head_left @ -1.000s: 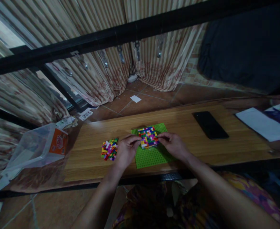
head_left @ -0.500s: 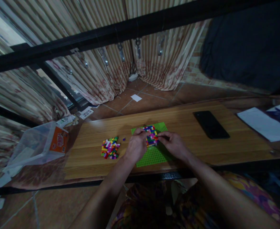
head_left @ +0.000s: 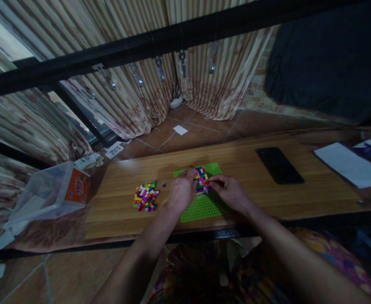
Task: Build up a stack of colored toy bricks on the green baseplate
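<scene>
A multicoloured block of small toy bricks [head_left: 201, 180] sits on a green studded baseplate [head_left: 201, 210] on the wooden table. My left hand [head_left: 181, 190] lies over the block's left side, its fingers bent and closed. Whatever its fingertips pinch is hidden behind the hand. From the right, my right hand [head_left: 231, 191] has thumb and forefinger closed at the block's right edge, touching it. Left of the baseplate is a pile of loose toy bricks [head_left: 145, 196], with a single dark purple brick [head_left: 164, 185] lying apart from it.
A black tablet-like slab [head_left: 279, 165] lies on the right of the wooden table [head_left: 122, 173]. White paper [head_left: 351, 164] is farther right. A clear plastic bin [head_left: 49, 192] with an orange label stands off the left end. A dark metal bar [head_left: 172, 40] crosses above.
My left hand has shifted slightly right and its fingers now cover more of the block's left part. My right hand stays at the block's right edge.
</scene>
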The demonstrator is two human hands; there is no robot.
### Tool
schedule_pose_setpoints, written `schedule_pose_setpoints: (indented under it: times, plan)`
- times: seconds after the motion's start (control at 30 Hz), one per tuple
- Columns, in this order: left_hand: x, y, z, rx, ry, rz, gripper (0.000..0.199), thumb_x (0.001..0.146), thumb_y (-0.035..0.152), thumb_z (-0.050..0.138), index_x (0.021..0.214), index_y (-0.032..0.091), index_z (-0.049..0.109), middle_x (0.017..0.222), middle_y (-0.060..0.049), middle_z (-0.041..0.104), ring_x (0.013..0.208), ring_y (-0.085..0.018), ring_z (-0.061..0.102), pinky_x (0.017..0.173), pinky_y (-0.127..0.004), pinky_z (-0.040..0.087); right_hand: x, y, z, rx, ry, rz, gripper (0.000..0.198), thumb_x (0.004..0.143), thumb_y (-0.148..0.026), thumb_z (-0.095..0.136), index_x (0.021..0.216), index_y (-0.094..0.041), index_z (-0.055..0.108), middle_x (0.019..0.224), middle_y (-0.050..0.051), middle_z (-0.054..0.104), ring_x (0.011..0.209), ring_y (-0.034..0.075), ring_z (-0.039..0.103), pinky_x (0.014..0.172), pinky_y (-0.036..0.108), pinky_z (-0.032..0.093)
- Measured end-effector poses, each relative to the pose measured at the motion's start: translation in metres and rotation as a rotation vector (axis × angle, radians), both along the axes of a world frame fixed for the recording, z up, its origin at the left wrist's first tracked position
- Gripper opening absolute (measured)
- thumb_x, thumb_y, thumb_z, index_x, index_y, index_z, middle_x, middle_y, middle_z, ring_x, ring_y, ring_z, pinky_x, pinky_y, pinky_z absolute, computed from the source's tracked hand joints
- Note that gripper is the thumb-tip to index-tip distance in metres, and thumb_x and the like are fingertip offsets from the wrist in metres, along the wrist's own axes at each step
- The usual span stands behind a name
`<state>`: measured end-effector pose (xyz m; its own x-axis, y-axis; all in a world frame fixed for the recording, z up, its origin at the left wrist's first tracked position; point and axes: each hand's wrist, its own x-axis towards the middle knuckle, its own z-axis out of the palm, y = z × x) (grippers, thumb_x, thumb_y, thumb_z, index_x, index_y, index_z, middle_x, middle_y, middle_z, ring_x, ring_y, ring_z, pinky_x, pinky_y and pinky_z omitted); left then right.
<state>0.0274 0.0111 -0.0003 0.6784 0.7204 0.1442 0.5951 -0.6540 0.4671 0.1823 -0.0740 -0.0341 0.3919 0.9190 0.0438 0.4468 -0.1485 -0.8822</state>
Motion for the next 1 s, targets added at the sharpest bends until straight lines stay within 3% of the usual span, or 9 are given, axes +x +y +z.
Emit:
schedule_pose_setpoints:
  times: [0.3,0.53,0.77,1.0]
  plan:
    - [0.002,0.001,0.003,0.104,0.070,-0.015,0.018,0.086,0.017,0.056,0.103,0.021,0.059,0.094,-0.004,0.069,0.084,-0.017,0.065,0.077,-0.027,0.050,0.001,0.000,-0.003,-0.003,-0.010,0.015,0.019,0.081,-0.027,0.055,0.087,-0.020,0.071,0.082,0.004,0.074,0.072,0.018,0.066,0.068,0.030,0.049]
    - [-0.004,-0.003,-0.009,0.195,0.022,-0.023,0.014,0.091,0.019,0.051,0.095,0.021,0.065,0.093,-0.004,0.067,0.088,-0.017,0.062,0.080,-0.028,0.049,0.001,0.000,-0.004,0.023,-0.021,0.015,0.019,0.081,-0.028,0.055,0.086,-0.020,0.071,0.081,0.003,0.074,0.071,0.018,0.066,0.068,0.030,0.049]
    - [-0.013,-0.011,-0.024,0.299,-0.005,-0.026,0.028,0.092,0.016,0.046,0.112,0.020,0.065,0.104,-0.006,0.066,0.096,-0.018,0.059,0.086,-0.030,0.051,0.001,0.001,-0.004,-0.008,-0.005,0.008,0.019,0.080,-0.028,0.055,0.087,-0.020,0.071,0.080,0.003,0.074,0.069,0.017,0.065,0.066,0.029,0.049]
    - [-0.012,-0.016,-0.027,0.399,0.050,-0.050,0.033,0.091,0.012,0.045,0.119,0.016,0.062,0.109,-0.009,0.065,0.098,-0.020,0.058,0.088,-0.033,0.051,0.002,0.000,-0.007,-0.002,-0.035,0.016,0.018,0.080,-0.027,0.055,0.087,-0.021,0.071,0.085,0.004,0.075,0.075,0.019,0.067,0.072,0.032,0.050]
